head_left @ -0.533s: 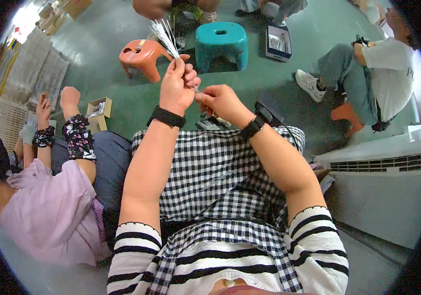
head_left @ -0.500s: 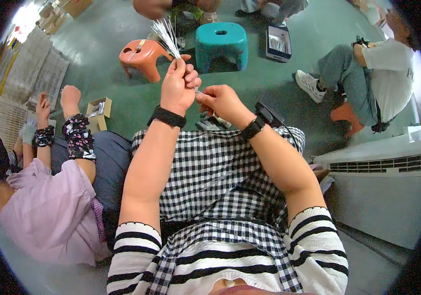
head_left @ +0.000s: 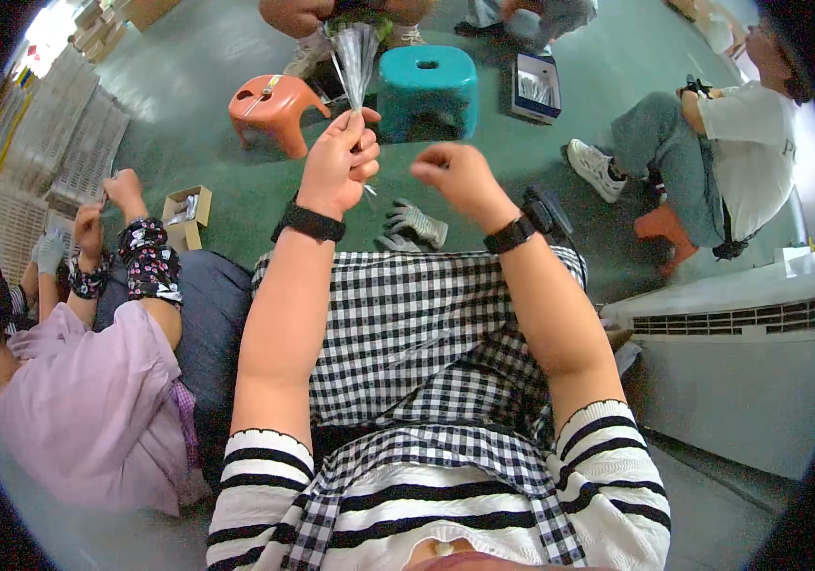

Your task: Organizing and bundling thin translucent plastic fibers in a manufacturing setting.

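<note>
Out in front of me, my left hand point(head_left: 341, 164) is closed around a bundle of thin whitish strands point(head_left: 356, 65), which fan out above the fist. A short end pokes out below the fingers. To its right and apart from it is my right hand point(head_left: 467, 183), its fingers curled in and slightly blurred. Whether anything thin sits between those fingertips I cannot make out. Below and between the hands, a pair of grey work gloves point(head_left: 417, 226) lies beyond my checked apron point(head_left: 398, 333).
Ahead stand an orange stool point(head_left: 274, 107) and a teal stool point(head_left: 428, 90). An open box point(head_left: 535, 88) with pale pieces is on the floor, a small carton point(head_left: 186, 211) to the left. Seated people flank me; a white appliance point(head_left: 731, 381) is at right. Crates point(head_left: 84, 143) are stacked far left.
My right hand has come away from the bundle's lower end and moved right and slightly up. The left hand, still gripping the bundle, has shifted slightly left, turning the strands more upright.
</note>
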`<state>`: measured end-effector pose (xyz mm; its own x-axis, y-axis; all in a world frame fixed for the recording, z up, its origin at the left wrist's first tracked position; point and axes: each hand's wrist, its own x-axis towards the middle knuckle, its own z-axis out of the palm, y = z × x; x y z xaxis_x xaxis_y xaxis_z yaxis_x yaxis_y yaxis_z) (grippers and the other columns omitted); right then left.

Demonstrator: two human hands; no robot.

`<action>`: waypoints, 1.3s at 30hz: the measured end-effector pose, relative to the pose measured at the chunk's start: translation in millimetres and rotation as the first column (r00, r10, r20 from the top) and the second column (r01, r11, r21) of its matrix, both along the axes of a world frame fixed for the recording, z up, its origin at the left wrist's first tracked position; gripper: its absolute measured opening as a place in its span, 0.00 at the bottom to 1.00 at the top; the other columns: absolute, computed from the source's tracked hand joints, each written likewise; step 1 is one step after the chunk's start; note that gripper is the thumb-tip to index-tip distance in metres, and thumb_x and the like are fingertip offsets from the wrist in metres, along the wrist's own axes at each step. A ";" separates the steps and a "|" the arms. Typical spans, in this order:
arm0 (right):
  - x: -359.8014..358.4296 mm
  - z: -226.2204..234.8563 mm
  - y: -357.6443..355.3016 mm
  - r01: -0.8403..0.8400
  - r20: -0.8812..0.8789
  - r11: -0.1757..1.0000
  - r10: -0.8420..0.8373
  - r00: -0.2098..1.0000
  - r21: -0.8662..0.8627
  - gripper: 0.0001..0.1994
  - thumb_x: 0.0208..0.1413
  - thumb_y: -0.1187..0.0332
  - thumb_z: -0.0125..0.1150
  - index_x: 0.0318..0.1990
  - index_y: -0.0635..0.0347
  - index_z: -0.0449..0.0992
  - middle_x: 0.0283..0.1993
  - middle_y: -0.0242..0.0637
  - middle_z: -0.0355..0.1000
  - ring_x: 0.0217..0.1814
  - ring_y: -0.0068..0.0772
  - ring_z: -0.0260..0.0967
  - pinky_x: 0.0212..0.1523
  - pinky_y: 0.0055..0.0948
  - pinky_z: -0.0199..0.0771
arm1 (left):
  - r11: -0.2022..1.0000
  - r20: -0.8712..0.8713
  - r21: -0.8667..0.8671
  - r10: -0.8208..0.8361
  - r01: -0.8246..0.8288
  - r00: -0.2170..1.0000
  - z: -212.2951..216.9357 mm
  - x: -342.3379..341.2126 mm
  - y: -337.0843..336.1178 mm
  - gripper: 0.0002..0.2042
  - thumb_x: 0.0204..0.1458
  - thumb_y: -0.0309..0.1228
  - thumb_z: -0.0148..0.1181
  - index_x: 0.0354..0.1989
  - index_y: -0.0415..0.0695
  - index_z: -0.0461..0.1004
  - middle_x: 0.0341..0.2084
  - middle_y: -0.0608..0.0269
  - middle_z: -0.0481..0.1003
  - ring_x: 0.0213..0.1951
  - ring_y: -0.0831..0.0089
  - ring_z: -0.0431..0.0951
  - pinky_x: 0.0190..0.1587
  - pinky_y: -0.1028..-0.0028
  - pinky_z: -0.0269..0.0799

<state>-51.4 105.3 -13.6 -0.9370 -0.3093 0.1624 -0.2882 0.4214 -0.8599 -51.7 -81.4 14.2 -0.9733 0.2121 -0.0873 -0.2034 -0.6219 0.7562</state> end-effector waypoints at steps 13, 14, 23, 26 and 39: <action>-6.4 20.9 2.8 0.292 0.314 0.628 -0.080 0.946 -0.721 0.09 0.51 0.65 0.60 0.35 0.61 0.74 0.26 0.26 0.68 0.26 0.15 0.63 0.24 0.14 0.63 | 0.884 -0.021 -0.401 -0.274 0.243 0.962 -10.5 11.8 31.9 0.10 0.58 0.37 0.46 0.37 0.44 0.67 0.13 0.77 0.57 0.12 0.90 0.52 0.14 0.87 0.46; -7.3 19.4 4.1 0.294 0.315 0.628 -0.082 0.946 -0.720 0.09 0.51 0.65 0.60 0.35 0.61 0.74 0.26 0.26 0.68 0.26 0.15 0.63 0.24 0.14 0.63 | 0.878 -0.025 -0.419 -0.268 0.233 0.963 -10.6 11.6 33.1 0.10 0.58 0.37 0.46 0.37 0.44 0.67 0.13 0.77 0.57 0.12 0.90 0.52 0.13 0.87 0.46; -10.7 16.2 7.4 0.317 0.321 0.582 -0.100 0.942 -0.749 0.07 0.50 0.67 0.60 0.29 0.60 0.74 0.23 0.26 0.68 0.24 0.17 0.63 0.22 0.17 0.60 | 0.876 -0.006 -0.427 -0.252 0.225 0.968 -7.6 10.8 37.6 0.11 0.59 0.37 0.45 0.39 0.42 0.66 0.15 0.77 0.58 0.13 0.90 0.52 0.14 0.88 0.47; -10.3 17.6 6.9 0.341 0.327 0.543 -0.126 0.937 -0.768 0.06 0.50 0.68 0.59 0.28 0.60 0.73 0.23 0.26 0.68 0.24 0.16 0.63 0.21 0.17 0.60 | 0.924 0.012 -0.336 -0.192 0.185 0.981 -5.8 11.5 39.0 0.09 0.59 0.34 0.43 0.37 0.42 0.67 0.15 0.76 0.57 0.13 0.89 0.52 0.14 0.86 0.45; -33.7 21.3 53.8 0.339 0.313 0.287 -0.136 0.940 -0.896 0.04 0.51 0.70 0.58 0.31 0.59 0.71 0.23 0.27 0.66 0.21 0.19 0.62 0.21 0.19 0.61 | 0.982 0.028 -0.191 0.012 -0.006 1.000 -7.4 1.3 17.4 0.10 0.56 0.35 0.50 0.26 0.46 0.63 0.12 0.78 0.53 0.12 0.88 0.50 0.13 0.85 0.42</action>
<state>-85.1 159.1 7.7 -0.9807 0.1924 0.0356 -0.1554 -0.6551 -0.7394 -50.4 -64.0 6.7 -0.9717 0.1801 -0.1529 -0.2215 -0.4689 0.8550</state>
